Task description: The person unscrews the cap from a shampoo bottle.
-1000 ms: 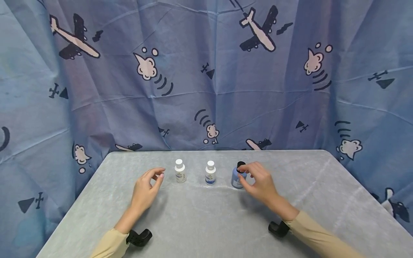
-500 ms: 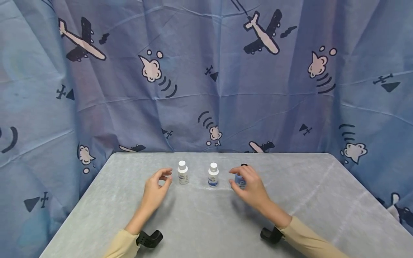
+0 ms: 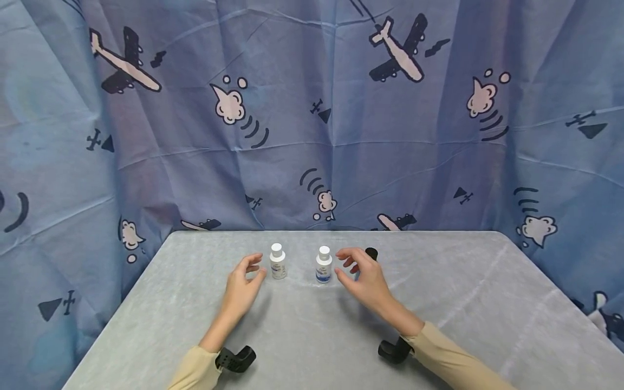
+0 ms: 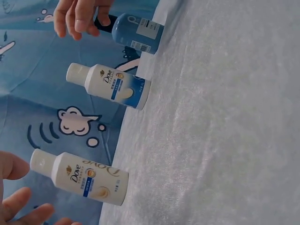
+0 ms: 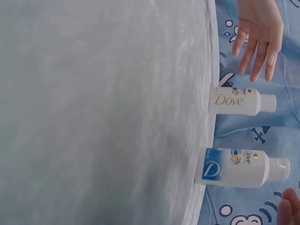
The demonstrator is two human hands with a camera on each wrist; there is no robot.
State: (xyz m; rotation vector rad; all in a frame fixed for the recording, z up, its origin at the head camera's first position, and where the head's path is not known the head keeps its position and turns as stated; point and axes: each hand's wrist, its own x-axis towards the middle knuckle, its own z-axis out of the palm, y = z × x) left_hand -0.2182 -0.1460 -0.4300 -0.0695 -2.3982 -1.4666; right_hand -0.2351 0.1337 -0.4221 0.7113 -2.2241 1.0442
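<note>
A blue cloth backdrop (image 3: 312, 124) printed with cartoon planes and little clouds is being draped behind everything, and a grey surface (image 3: 312, 336) is being spread out in front of it. On that surface three small bottles are being kept upright in a row near the far edge. The right hand (image 3: 363, 279) is being held just beside the middle white bottle with the blue lower label (image 3: 323, 265), fingers (image 3: 347, 253) loosely curved and spread, nothing being gripped; the gap to the bottle looks small but no touching can be made out. Right behind that hand the blue bottle with the black cap (image 3: 370, 255) is being mostly hidden in the head view, though it is being shown clearly in the left wrist view (image 4: 136, 32), free of the hand. The left hand (image 3: 242, 284) is being held just beside the leftmost white bottle (image 3: 278, 261), fingers relaxed and half curled, nothing being held, apart from the bottle. Black wrist mounts (image 3: 236, 359) are being worn under the beige sleeves (image 3: 453, 362).
</note>
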